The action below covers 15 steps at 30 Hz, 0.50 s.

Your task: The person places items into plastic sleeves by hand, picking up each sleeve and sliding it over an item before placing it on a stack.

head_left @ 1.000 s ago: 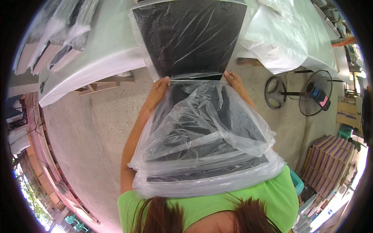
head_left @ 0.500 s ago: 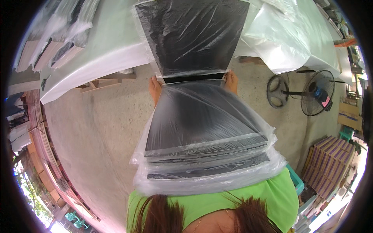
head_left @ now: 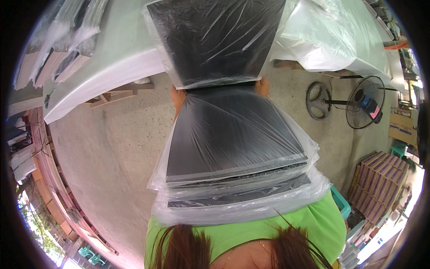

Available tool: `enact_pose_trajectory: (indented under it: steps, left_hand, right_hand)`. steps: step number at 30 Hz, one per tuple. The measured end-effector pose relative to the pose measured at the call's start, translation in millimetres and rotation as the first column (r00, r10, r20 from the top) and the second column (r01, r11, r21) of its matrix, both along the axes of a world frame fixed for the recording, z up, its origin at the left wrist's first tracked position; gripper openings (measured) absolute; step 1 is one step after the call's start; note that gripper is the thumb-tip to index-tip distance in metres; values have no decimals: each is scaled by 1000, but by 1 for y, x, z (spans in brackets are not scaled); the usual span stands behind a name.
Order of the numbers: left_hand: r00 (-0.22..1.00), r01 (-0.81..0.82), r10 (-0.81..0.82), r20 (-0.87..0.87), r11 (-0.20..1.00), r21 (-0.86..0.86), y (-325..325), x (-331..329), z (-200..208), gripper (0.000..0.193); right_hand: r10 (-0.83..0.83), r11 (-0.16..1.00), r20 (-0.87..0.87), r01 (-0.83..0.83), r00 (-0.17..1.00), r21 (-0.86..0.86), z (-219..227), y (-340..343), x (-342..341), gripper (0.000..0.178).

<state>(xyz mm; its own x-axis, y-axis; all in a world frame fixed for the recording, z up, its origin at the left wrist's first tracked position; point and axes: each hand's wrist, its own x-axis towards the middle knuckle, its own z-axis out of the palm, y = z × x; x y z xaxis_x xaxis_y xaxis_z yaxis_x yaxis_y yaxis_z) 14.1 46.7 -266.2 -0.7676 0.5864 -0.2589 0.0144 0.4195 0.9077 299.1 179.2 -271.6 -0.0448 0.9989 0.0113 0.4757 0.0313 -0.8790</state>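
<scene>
A stack of flat black panels [head_left: 228, 134] in clear plastic leans against my front, reaching from my chest out to the table edge. My left hand [head_left: 178, 96] is closed round the stack's far left corner, its fingers partly hidden by the plastic. At the far right corner my right hand [head_left: 263, 86] grips likewise, with only part of the fingers showing. Just beyond, another plastic-wrapped black panel [head_left: 215, 42] lies on the table, its near edge overlapping the far end of the stack in view. Whether the two touch I cannot tell.
A pale-covered table [head_left: 121, 71] spans the far side. Wrapped panels [head_left: 67, 49] lie at its left end, loose plastic sheeting [head_left: 318, 40] at its right. A pedestal fan [head_left: 365, 102] is at the right, with a striped box-shaped thing [head_left: 380, 184] nearer. Concrete floor [head_left: 112, 148] lies below.
Both hands and the stack's far end have moved slightly farther out. The black strip between the stack and the panel on the table has narrowed. My grip stays the same.
</scene>
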Motion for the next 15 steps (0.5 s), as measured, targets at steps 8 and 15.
enact_pose_trajectory:
  steps: [8, 15]
  left_hand:
    - [995, -55, 67, -77, 987, 148, -7, -23, 37, 29]
    - [925, -12, 181, -334, 893, 451, 19, -10, 188, 31]
  right_hand:
    - [175, 985, -2, -175, 985, 15, 46, 15, 11, 20]
    - [77, 936, -222, 7, 972, 353, 195, 46, -2, 21]
